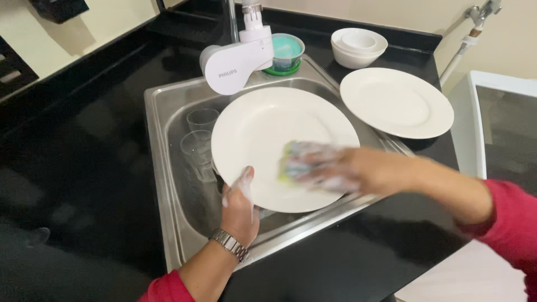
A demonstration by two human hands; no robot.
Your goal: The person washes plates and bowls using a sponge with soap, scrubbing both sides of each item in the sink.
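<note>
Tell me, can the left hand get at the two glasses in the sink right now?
Probably not yet: the left hand grips the plate, which partly overhangs the glasses.

We see a glossy black counter [84, 168] wrapping a corner, catching soft reflections from the light above. A steel sink [162, 184] sits sunk into it, under a white tap fitting [235, 64]. Cream walls [391, 14] rise behind, with a raised black ledge [358, 25] along their foot. At the far right, a white appliance [481, 128] stands beside a metal wall valve [484, 11].
</note>
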